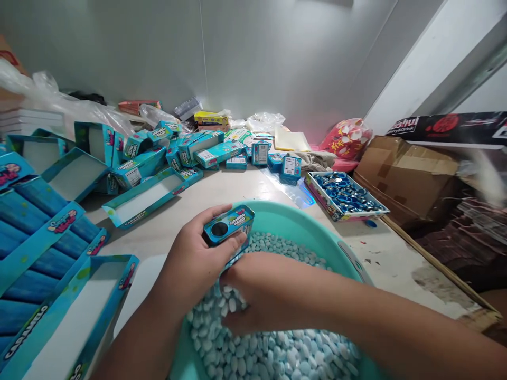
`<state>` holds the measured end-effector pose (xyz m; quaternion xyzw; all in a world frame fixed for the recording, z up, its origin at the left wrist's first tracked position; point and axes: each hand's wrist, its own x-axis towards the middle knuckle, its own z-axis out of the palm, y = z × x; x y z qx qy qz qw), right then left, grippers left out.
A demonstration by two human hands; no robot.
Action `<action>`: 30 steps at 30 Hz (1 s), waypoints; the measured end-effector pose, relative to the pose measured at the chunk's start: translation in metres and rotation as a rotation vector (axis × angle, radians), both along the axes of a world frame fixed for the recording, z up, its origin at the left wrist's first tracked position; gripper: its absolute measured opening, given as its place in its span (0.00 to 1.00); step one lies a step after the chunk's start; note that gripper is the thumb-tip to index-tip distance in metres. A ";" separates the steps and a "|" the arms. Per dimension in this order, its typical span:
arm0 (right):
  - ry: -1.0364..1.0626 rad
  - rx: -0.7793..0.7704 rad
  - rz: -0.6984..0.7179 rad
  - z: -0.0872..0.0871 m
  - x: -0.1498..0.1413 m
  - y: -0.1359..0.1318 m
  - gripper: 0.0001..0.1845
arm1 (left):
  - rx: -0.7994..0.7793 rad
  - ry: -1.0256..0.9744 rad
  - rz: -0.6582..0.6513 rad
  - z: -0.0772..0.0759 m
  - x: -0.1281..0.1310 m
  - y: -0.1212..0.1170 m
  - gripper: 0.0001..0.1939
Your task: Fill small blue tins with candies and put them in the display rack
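Note:
My left hand (198,253) grips a small blue candy box (232,224) with a round dark opening on its top face. It holds the box over a turquoise tub (309,224) filled with pale blue and white candies (273,348). Just below the box, my right hand (253,295) curls around a handful of these candies, and several show between its thumb and fingers. The box's lower end is close to my right hand; whether the two touch is hidden.
Empty blue display trays (83,316) and more cartons (134,169) crowd the left side. At the back stand small closed boxes (291,168). A tray of shiny blue caps (344,192) lies right of the tub, near the table edge and a cardboard box (400,174).

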<state>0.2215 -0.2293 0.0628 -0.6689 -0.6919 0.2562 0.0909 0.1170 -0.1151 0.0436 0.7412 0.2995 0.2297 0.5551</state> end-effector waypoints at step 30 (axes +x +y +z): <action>1.261 0.580 -0.556 -0.008 0.004 0.027 0.12 | 0.060 0.043 -0.428 -0.009 -0.002 -0.009 0.12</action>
